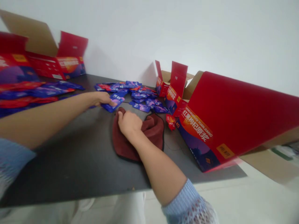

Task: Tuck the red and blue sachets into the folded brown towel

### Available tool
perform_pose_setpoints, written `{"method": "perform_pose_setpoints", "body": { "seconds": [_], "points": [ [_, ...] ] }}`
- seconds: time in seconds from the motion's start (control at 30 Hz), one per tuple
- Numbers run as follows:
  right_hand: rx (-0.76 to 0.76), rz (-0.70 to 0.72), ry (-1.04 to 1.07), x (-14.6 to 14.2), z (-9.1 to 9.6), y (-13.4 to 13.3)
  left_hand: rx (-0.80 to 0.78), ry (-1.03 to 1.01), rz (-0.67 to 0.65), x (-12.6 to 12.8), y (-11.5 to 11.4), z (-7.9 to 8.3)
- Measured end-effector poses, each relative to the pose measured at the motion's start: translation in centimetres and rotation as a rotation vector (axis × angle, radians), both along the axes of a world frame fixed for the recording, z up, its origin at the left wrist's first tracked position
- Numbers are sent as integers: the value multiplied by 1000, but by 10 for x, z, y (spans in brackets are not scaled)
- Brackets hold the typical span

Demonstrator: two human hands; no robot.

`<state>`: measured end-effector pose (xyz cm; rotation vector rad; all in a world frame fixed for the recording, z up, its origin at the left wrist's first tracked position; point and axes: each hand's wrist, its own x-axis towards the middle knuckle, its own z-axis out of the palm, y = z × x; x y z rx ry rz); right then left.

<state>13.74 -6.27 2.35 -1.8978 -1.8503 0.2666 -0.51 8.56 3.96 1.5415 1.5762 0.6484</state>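
Note:
Between the thumb and fingers of my left hand (pixel 102 98) is a blue sachet (pixel 116 100), held just above the dark table. A maroon cloth (pixel 153 129) with a black edge lies bunched on the table in front of me. My right hand (pixel 130 123) is closed on the cloth's upper left part, with some fingers hidden by the hand itself. Behind both hands spreads a loose heap of blue and red sachets (pixel 140 95). One red sachet (pixel 170 122) lies by itself to the right of the cloth.
A large open red carton (pixel 210 124) stands tilted at the right, with smaller open cartons (pixel 173 93) behind it. More open cartons (pixel 70 63) stand at the back left, beside stacked sachets (pixel 35 93). The dark table (pixel 77 165) ends at its front edge near me.

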Motion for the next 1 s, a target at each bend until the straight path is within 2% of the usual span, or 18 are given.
{"method": "perform_pose_setpoints", "body": {
  "seconds": [0.07,0.17,0.27,0.33,0.37,0.47,0.57,0.63,0.73,0.8,0.93,1.0],
  "points": [
    [57,-29,112,3,3,1,-149,-69,-68,-20,-27,3],
    [238,-91,326,8,6,6,-326,-332,-171,-39,-67,3],
    [458,-199,608,18,9,15,-429,-534,-159,-42,-102,-7],
    [584,-290,812,26,13,20,-389,-638,-61,-40,-120,-15],
    [625,-321,872,30,14,22,-307,-702,-16,-37,-127,-18],
    [667,-383,928,31,13,20,-230,-764,87,-29,-135,-20],
    [546,-358,844,14,0,11,-242,-687,251,-15,-127,-15],
    [424,-256,680,-3,-11,3,-223,-658,303,-3,-119,-12],
    [420,-6,283,-21,-22,-4,-255,-674,247,12,-109,-16],
    [450,120,103,-24,-23,-6,-240,-715,223,18,-106,-22],
    [423,144,-48,-20,-15,1,-97,-838,233,17,-107,-33],
    [386,151,-94,-17,-11,6,-99,-879,235,15,-111,-32]
  ]
}}
